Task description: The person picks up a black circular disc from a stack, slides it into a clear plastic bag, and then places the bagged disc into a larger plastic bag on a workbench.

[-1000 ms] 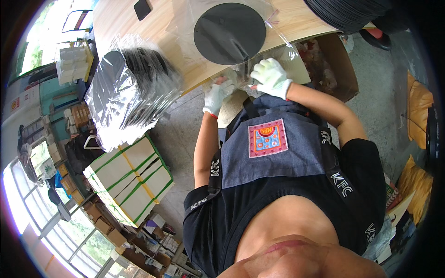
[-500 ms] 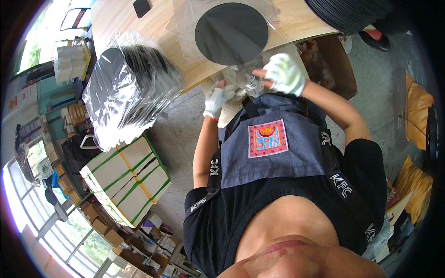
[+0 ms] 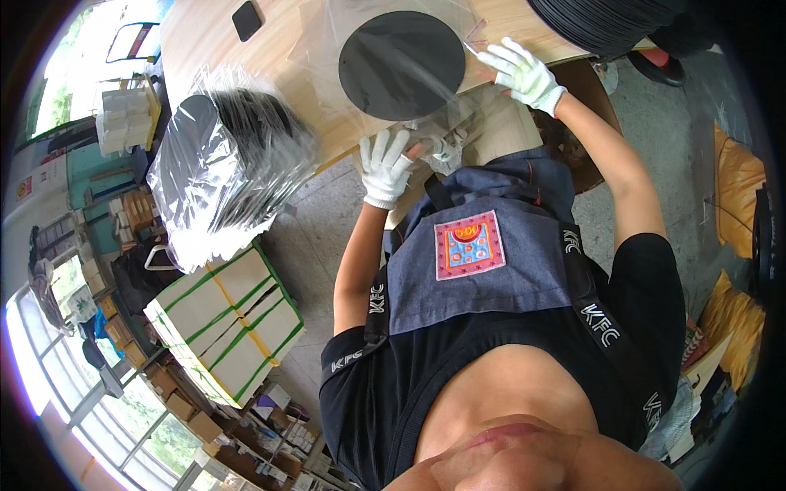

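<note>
A flat black disc (image 3: 402,65) lies on the table in a clear plastic bag (image 3: 319,51). My left hand (image 3: 385,169), in a white glove with the thumb tip bare, is at the table's near edge with its fingers spread and nothing in it. Beside the bag's right edge, my right hand (image 3: 524,75), gloved the same way, has its fingers stretched out and apart. Whether its fingertips touch the film, I cannot tell. Crumpled clear film (image 3: 446,151) hangs below the edge between my hands.
Left of the disc, a stack of bagged black discs (image 3: 233,164) overhangs the wooden table (image 3: 286,41). Bare black discs (image 3: 602,29) are piled at the far right. A phone (image 3: 246,20) lies at the back left. A strapped white carton stack (image 3: 229,323) stands on the floor.
My right hand has moved up and right, from over my lap to the bag's right side. The left hand has risen a little and spread its fingers.
</note>
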Demonstrator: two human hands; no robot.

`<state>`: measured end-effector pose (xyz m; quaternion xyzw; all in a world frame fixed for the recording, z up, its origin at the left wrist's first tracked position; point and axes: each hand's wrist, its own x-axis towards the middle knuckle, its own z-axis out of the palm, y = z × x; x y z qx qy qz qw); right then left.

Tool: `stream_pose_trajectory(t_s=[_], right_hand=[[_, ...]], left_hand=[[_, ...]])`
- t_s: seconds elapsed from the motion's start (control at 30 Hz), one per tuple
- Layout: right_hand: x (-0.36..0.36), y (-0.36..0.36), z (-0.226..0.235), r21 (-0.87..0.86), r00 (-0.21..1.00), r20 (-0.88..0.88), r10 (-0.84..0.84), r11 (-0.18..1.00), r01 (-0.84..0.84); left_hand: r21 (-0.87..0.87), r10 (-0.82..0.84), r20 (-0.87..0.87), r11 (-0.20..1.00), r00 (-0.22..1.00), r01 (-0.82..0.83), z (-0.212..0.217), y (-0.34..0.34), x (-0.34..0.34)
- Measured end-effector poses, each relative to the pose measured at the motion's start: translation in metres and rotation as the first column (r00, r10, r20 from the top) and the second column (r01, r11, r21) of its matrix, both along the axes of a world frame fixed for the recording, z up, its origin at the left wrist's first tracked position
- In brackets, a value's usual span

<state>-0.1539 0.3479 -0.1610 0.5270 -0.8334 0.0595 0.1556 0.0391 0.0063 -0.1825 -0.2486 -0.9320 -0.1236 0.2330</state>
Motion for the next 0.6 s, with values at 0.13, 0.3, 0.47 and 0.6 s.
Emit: stream_pose_trajectory(t_s=[0.13, 0.3, 0.47, 0.6], right_hand=[[0.000, -0.004, 0.008, -0.167, 0.982, 0.016, 0.188, 0.969, -0.183], [0.007, -0.010, -0.003, -0.299, 0.960, 0.262, 0.099, 0.954, -0.017], [0.015, -0.035, -0.004, -0.263, 0.902, 0.333, -0.275, 0.892, 0.369], [0.015, -0.056, -0.005, -0.223, 0.873, 0.249, -0.420, 0.852, 0.473]], left_hand=[[0.094, 0.079, 0.057, 0.992, 0.995, -0.085, 0.007, 0.002, 0.020], [0.393, 0.233, 0.167, 0.875, 0.958, -0.282, 0.002, -0.003, 0.034], [0.611, 0.247, 0.719, 0.220, 0.650, -0.760, 0.006, 0.010, 0.023], [0.667, 0.283, 0.695, 0.091, 0.661, -0.740, -0.017, 0.003, 0.001]])
